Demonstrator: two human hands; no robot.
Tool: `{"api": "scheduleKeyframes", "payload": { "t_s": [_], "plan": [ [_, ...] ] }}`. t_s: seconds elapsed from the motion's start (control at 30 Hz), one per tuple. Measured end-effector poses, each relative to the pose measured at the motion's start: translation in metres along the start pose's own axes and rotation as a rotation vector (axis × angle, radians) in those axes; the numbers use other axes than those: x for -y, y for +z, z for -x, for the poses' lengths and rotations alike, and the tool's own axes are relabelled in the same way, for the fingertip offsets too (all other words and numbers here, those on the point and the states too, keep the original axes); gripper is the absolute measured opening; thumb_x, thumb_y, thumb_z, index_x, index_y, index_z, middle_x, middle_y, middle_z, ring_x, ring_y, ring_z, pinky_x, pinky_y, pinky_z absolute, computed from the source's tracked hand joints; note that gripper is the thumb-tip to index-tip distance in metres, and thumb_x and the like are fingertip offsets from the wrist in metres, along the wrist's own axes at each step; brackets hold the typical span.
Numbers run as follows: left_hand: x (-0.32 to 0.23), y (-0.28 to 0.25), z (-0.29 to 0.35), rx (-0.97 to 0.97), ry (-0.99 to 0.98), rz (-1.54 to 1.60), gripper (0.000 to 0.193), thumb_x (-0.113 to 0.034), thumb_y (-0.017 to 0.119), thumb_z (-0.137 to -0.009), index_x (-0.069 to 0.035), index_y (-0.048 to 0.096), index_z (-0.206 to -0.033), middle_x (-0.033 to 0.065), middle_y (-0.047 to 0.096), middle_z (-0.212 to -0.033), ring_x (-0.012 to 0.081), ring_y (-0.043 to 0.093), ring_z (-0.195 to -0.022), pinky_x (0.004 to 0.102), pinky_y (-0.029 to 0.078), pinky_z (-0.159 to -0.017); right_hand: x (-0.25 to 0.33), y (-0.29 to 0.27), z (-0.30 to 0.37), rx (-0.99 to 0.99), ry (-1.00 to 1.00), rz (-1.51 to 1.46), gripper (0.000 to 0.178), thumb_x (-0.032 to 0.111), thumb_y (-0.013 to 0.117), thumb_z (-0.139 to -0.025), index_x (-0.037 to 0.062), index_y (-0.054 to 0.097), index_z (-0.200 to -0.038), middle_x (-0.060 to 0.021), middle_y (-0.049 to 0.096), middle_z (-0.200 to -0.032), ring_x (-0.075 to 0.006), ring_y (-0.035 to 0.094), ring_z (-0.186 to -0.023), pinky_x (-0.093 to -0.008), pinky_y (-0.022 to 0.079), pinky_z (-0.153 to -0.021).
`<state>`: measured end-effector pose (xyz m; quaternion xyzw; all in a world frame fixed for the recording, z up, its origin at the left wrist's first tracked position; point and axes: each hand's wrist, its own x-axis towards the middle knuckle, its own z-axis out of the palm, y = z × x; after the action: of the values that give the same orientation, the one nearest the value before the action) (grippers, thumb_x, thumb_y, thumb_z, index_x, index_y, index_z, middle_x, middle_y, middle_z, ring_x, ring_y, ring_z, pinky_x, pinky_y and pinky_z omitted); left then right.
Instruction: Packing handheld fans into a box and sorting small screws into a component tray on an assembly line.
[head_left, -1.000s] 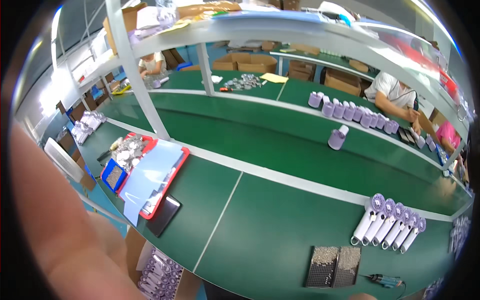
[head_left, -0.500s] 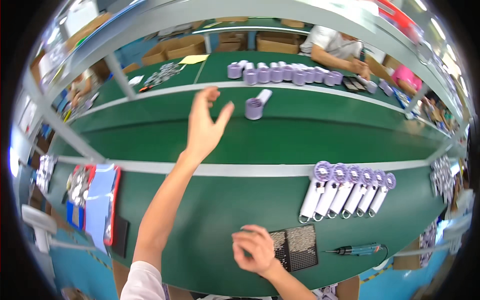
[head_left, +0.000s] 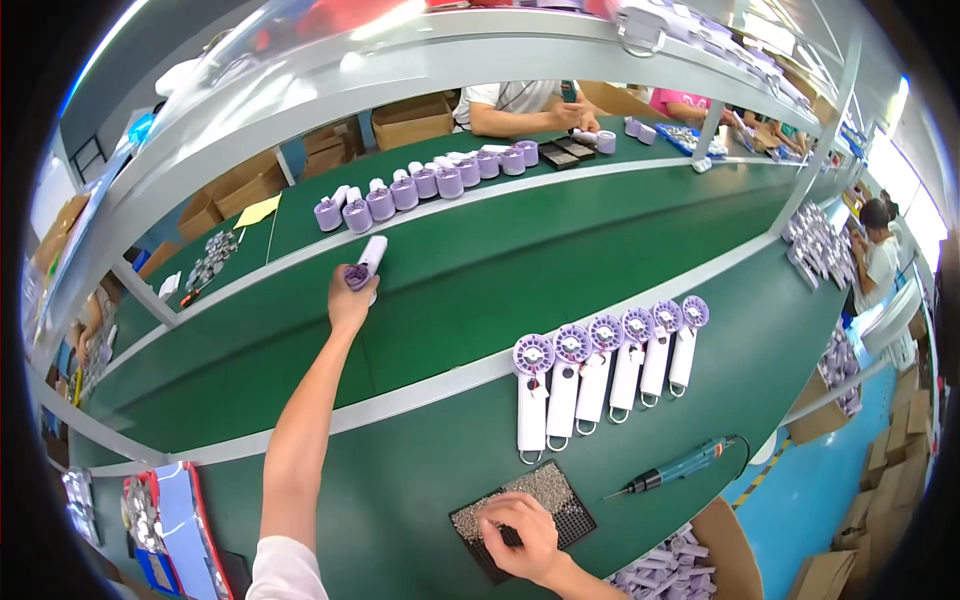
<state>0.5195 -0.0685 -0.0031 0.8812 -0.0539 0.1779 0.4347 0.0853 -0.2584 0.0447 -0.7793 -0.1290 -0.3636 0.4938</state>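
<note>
Out on the green belt, my left hand point(head_left: 350, 292) is closed around the purple round head of a white-handled handheld fan point(head_left: 371, 257). The fan's handle points up and away from my fingers. My right hand point(head_left: 525, 538) hovers over a black tray of small metal screws point(head_left: 548, 490). Its thumb and forefinger are bent together in a pinch; whatever is between the tips is too small to make out. A row of several white fans with purple heads point(head_left: 593, 375) lies on the bench beyond the tray, some with short wires showing.
A teal electric screwdriver point(head_left: 680, 467) lies right of the tray. A metal rail point(head_left: 440, 388) separates bench and belt. Purple fan parts point(head_left: 425, 183) line the far bench, where a co-worker's arm point(head_left: 515, 122) is. A red-edged bin point(head_left: 200, 530) sits left; a box of parts point(head_left: 725, 545) stands below.
My left hand has reached the lone fan on the belt and closed on it. My right hand has shifted over the screw tray. The whole view has swung right.
</note>
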Motion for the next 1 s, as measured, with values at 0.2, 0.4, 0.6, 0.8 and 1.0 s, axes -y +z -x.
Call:
{"api": "scheduleKeyframes", "payload": {
  "t_s": [0.2,0.4,0.6,0.8,1.0],
  "plan": [
    [-0.140,-0.109,0.133,0.407,0.386,0.135,0.061,-0.017,0.081,-0.073,-0.006,0.056,-0.128,0.0107,0.063,-0.117,0.0222,0.062,-0.109,0.0344,0.049,-0.096,-0.004,-0.033,-0.024,0.024,0.034,0.320,0.059,0.011,0.082,-0.078,0.0004,0.056,-0.130,-0.0233,0.053,-0.136,-0.0386,0.055,-0.121,-0.0486,0.045,-0.102],
    [-0.221,-0.166,0.246,0.969,0.679,0.013,0.064,-0.012,0.082,-0.068,-0.009,0.061,-0.128,0.0118,0.065,-0.121,0.0296,0.064,-0.112,0.0387,0.054,-0.095,0.007,-0.085,-0.047,0.530,-0.087,0.589,0.067,0.019,0.078,-0.078,0.0072,0.052,-0.139,-0.0174,0.054,-0.135,-0.0358,0.053,-0.126,-0.0495,0.042,-0.107],
    [-0.280,-0.187,0.290,0.655,0.795,0.411,0.063,-0.020,0.079,-0.086,-0.005,0.051,-0.140,0.0211,0.049,-0.145,0.0378,0.049,-0.133,0.0472,0.040,-0.111,-0.008,-0.151,-0.027,0.249,0.208,0.412,0.044,0.006,0.068,-0.086,0.0010,0.055,-0.128,-0.0192,0.059,-0.107,-0.0374,0.060,-0.095,-0.0441,0.050,-0.084],
    [-0.353,-0.230,0.374,0.724,0.399,1.715,0.024,-0.006,0.055,-0.091,0.010,0.063,-0.109,0.0241,0.068,-0.103,0.0370,0.066,-0.095,0.0479,0.046,-0.099,-0.181,-0.317,-0.004,-0.236,0.496,0.668,0.052,0.027,0.064,-0.099,-0.0085,0.051,-0.134,-0.0239,0.060,-0.124,-0.0300,0.059,-0.113,-0.0391,0.044,-0.101],
    [-0.367,-0.206,0.404,1.049,0.475,2.081,0.034,-0.007,0.050,-0.099,0.003,0.057,-0.130,0.0170,0.068,-0.107,0.0295,0.066,-0.093,0.0384,0.052,-0.084,-0.297,-0.416,0.012,-0.150,0.442,1.078,0.054,0.032,0.069,-0.093,-0.0108,0.055,-0.124,-0.0277,0.066,-0.104,-0.0388,0.065,-0.092,-0.0463,0.050,-0.085]
  ]
}}
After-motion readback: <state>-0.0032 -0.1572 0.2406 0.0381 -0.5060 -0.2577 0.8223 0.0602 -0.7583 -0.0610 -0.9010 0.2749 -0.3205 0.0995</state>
